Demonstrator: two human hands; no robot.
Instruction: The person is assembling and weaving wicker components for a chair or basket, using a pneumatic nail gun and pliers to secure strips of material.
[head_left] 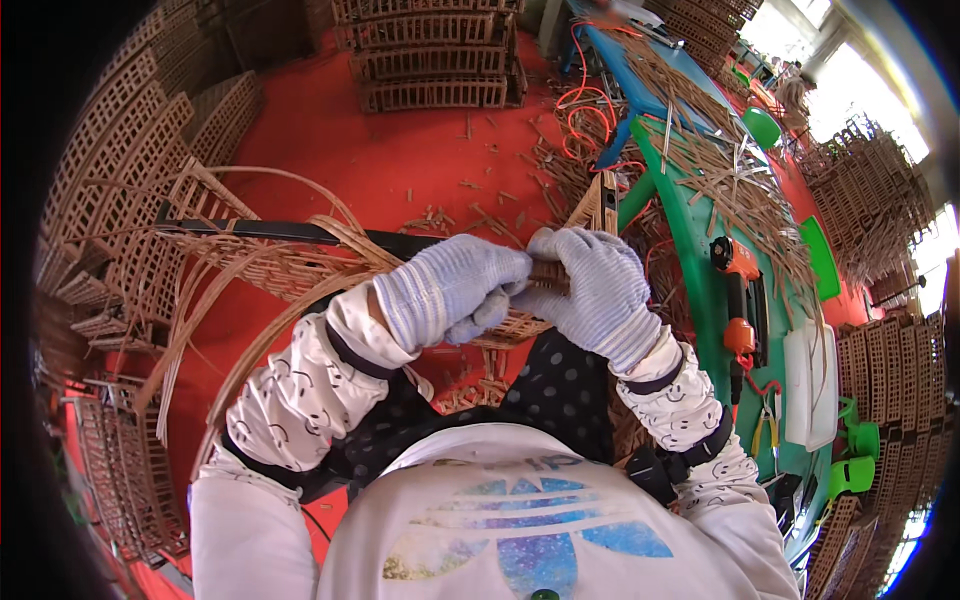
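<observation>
A half-woven rattan panel on a black metal frame point(270, 232) lies across my lap, with loose cane strips point(200, 330) curling off its left side. My left hand point(448, 290), in a pale knitted glove, is closed on the woven edge near the middle. My right hand point(595, 290), gloved the same way, pinches the brown woven rim point(548, 274) right beside it. The two hands touch each other. The corner of the panel point(600, 205) sticks up behind my right hand.
Finished woven panels point(430, 60) are stacked at the back and along the left point(110, 170). A green table point(700, 250) on my right carries cane strips, an orange power tool point(738, 290) and a white tray point(810, 385). Cane offcuts litter the red floor point(400, 150).
</observation>
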